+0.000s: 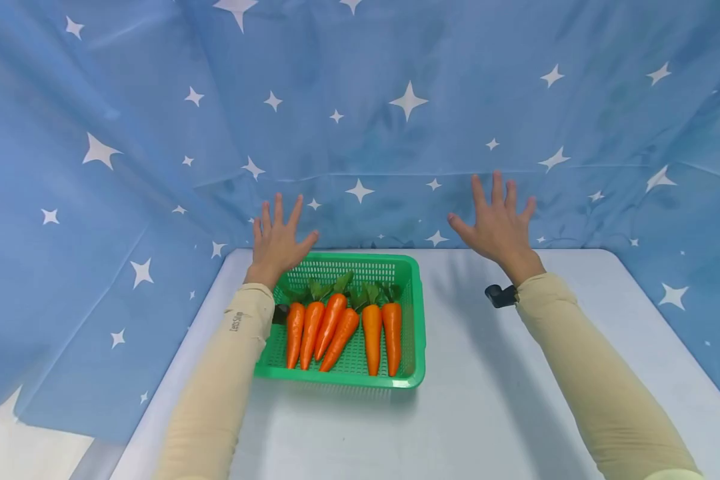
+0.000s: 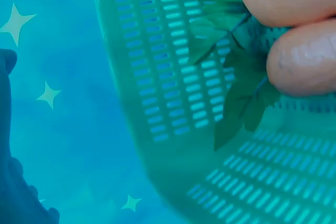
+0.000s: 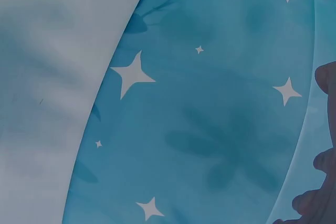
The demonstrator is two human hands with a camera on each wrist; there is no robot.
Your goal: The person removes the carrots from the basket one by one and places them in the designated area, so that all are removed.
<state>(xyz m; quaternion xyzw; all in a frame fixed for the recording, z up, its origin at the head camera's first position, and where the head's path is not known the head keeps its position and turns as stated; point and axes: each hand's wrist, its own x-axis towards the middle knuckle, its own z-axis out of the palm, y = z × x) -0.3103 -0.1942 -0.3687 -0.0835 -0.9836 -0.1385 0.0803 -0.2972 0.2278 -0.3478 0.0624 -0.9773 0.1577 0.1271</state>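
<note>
Several orange carrots [image 1: 333,327] with green leaves lie side by side in a green plastic basket [image 1: 421,320]. My left hand [image 1: 278,243] hovers over the basket's far left corner, fingers spread and straight, holding nothing. To the right of the basket, my right hand [image 1: 497,223] is raised above the table's far edge, also with spread fingers and nothing in it. The left wrist view shows the carrot tops [image 2: 307,59] and leaves against the slotted basket wall [image 2: 152,77]; the left hand [image 2: 13,150] appears dark at its left edge. Part of the right hand [image 3: 320,166] edges into the right wrist view.
The basket stands on a white table [image 1: 468,400], left of its middle. A blue cloth with white stars [image 1: 408,133] hangs behind the table and along both sides. Small dark wrist cameras [image 1: 501,296] are worn on the wrists.
</note>
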